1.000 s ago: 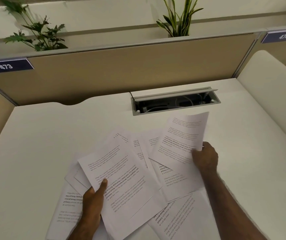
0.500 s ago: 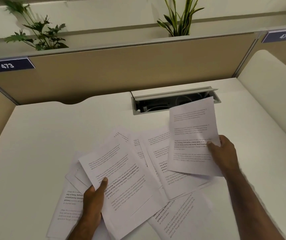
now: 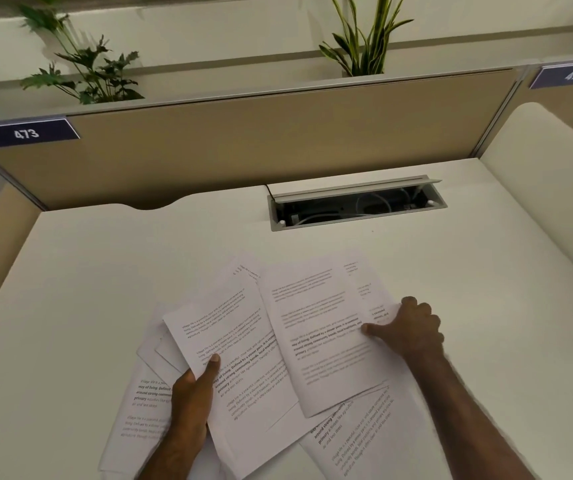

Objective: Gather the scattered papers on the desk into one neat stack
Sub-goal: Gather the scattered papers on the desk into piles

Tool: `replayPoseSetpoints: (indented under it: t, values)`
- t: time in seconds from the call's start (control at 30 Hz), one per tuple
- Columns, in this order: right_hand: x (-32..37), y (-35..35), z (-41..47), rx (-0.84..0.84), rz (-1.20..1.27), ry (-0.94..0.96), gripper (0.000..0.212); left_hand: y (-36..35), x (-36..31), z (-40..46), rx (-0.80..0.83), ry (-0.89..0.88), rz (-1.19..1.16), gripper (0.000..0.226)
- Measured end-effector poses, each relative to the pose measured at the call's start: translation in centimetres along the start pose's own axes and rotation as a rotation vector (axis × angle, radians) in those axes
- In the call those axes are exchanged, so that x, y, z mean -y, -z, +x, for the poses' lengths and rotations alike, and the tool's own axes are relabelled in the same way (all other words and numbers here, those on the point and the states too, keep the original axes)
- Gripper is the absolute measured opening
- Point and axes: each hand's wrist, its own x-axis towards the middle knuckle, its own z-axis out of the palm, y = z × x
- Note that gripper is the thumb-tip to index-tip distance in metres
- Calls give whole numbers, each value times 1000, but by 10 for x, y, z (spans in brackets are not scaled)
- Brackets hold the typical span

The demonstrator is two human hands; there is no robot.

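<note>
Several printed white sheets lie overlapping on the white desk (image 3: 87,289) in front of me. My left hand (image 3: 193,393) grips a tilted sheet (image 3: 229,341) at its lower left, thumb on top. My right hand (image 3: 408,329) holds another printed sheet (image 3: 319,327) by its right edge, thumb pressing on the page; this sheet lies over the pile, overlapping the left one. More sheets stick out beneath, one at the lower left (image 3: 136,420) and one at the lower right (image 3: 364,441).
An open cable tray (image 3: 354,207) with white cables is sunk into the desk behind the papers. A beige partition (image 3: 261,140) with labels 473 and 474 and plants stands at the back. A white rounded panel (image 3: 548,174) borders the right side.
My right hand carried its sheet from the raised position near the cable tray leftward and down onto the pile. The left hand kept its grip in place.
</note>
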Motion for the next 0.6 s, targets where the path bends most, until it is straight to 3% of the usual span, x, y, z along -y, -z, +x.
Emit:
replayPoseSetpoints:
  t: [0.2,0.43,0.6]
  values:
    - [17,-8,-1,91,9,-41,116,0,2,2,-7,-11,4,24]
    - [20,-4,-2,104,69,103,73,-1,1,1,-9,-11,4,12]
    - [18,-3,-5,71,157,125,59,-1,-3,-4,-3,-21,-7,6]
